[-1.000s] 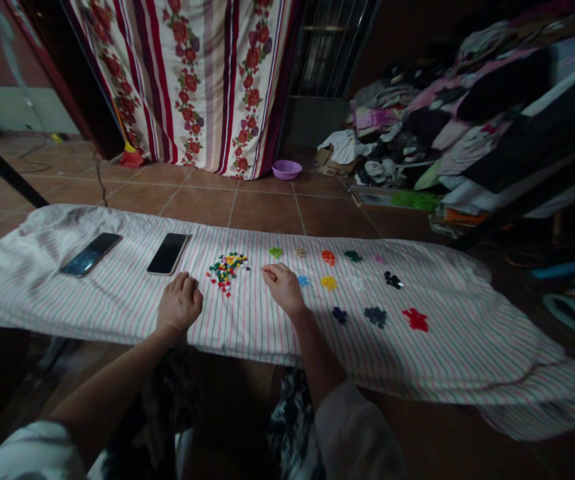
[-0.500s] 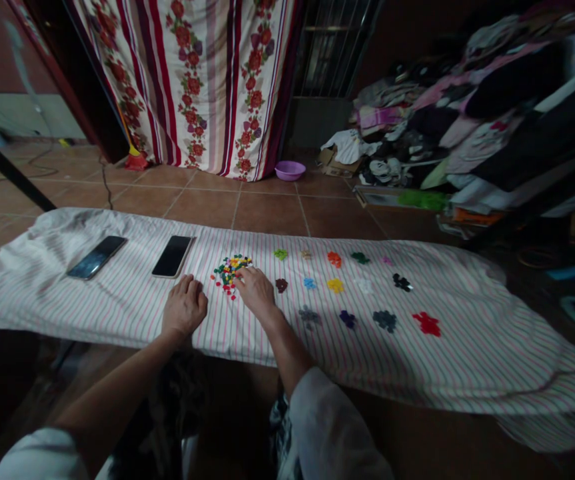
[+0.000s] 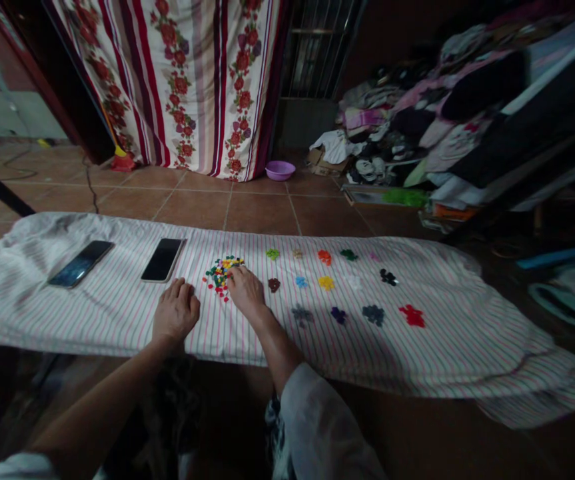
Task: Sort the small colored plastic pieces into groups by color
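A heap of small mixed-colour pieces lies on the striped cloth; the pieces are too small to name their kind. My right hand reaches over the right side of this heap, its fingers bent and close together with the tips among the pieces. Whatever they pinch is hidden. To the left of the heap, my left hand rests on the cloth with fingers curled under, and its palm is out of sight. Sorted by colour, several little piles spread to the right, among them brown, lime green, yellow and red.
Two phones, one dark and one with a bluish screen, lie left of my hands. Beyond the cloth are a tiled floor, a purple basin, a flowered curtain and a large heap of clothes.
The whole scene has shifted slightly left in view as the head turned. My right hand stays at the mixed heap with its fingers among the pieces; my left hand still rests on the cloth.
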`<state>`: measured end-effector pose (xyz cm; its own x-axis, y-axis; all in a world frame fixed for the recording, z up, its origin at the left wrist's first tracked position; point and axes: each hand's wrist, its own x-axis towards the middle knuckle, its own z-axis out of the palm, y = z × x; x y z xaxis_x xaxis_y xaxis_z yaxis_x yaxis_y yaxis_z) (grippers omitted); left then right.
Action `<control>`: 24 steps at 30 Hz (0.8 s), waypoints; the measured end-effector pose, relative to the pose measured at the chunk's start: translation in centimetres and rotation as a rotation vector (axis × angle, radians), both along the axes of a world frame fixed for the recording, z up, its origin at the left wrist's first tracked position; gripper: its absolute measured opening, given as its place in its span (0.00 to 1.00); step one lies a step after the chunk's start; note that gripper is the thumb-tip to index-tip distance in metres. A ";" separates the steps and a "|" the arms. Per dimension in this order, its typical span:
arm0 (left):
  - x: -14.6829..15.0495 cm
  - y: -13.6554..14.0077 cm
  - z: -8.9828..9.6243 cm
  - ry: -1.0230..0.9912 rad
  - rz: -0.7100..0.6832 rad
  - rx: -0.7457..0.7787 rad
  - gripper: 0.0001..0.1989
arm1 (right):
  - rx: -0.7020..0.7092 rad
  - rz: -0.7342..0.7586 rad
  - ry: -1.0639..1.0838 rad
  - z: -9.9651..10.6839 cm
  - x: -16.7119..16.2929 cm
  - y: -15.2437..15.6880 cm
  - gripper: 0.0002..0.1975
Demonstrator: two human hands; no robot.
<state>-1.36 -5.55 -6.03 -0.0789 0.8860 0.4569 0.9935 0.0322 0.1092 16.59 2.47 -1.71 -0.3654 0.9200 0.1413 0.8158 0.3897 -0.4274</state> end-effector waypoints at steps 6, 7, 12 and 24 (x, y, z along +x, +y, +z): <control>-0.1 -0.1 -0.1 0.029 -0.008 0.018 0.14 | -0.010 0.030 0.092 0.1 0.6 -0.1 0.12; -0.2 -0.1 -0.2 0.034 -0.009 0.021 0.14 | -0.010 0.038 0.109 -0.2 0.8 -0.1 0.12; -0.3 -0.1 -0.2 0.031 -0.037 0.029 0.14 | 0.020 0.071 0.209 -1.3 2.3 0.5 0.12; -0.7 0.0 -0.7 0.050 -0.061 0.052 0.14 | 0.114 -0.111 0.460 -1.9 8.3 1.8 0.12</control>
<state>-2.05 -5.54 -6.77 -0.0015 0.8633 0.5046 0.9977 -0.0327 0.0590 24.89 4.28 -3.57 -0.1422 0.9191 0.3674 0.5913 0.3766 -0.7131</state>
